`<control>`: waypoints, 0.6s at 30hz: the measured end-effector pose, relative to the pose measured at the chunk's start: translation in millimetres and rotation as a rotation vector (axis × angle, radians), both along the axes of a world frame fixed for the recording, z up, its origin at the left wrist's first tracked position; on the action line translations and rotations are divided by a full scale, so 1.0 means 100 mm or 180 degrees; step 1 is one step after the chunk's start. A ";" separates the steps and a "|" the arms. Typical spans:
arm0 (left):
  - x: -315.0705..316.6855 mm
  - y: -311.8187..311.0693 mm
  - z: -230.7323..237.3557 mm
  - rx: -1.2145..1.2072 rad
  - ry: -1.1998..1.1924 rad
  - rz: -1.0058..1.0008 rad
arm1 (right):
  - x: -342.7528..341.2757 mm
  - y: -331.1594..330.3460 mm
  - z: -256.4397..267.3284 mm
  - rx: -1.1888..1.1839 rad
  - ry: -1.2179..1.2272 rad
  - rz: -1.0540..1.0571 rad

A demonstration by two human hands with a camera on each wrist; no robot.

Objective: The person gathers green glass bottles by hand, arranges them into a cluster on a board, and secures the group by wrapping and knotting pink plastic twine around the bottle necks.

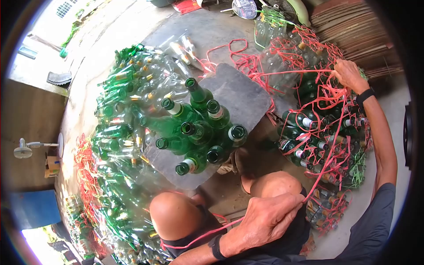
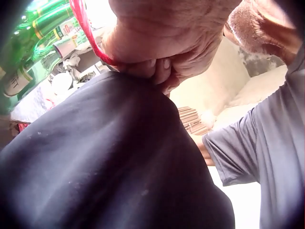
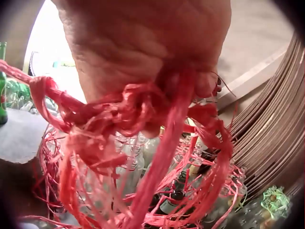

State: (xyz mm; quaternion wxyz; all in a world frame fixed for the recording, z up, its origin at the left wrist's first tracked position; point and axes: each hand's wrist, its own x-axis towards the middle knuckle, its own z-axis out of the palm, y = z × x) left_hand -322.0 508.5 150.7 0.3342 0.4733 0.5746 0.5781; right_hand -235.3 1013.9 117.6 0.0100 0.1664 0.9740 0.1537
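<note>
Low over the thigh, the left hand pinches a red plastic string with curled fingers. The string runs up to the right hand, raised at the right above tied bottles. In the right wrist view the right hand grips a knotted tangle of red string. The left wrist view has the left hand curled round the string, above dark cloth. Several upright green bottles stand in a cluster on a grey board between the hands.
A large heap of green and clear bottles lies at the left, with red string along its outer side. Stacked brown sheets stand at the back right. A hand fan lies at the top, and the person's knees are near the board.
</note>
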 end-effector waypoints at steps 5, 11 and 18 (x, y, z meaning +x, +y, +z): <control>0.01 -0.01 -0.03 0.0044 -0.0055 0.0074 | -0.35 0.12 0.02 0.0283 0.0457 -0.0726; -0.04 0.00 -0.03 0.0171 -0.0098 0.0269 | -1.01 0.31 0.18 0.0540 0.0691 -0.1217; -0.19 0.04 -0.01 0.0090 -0.0239 0.0256 | -1.47 0.61 0.48 0.0472 0.0930 -0.1629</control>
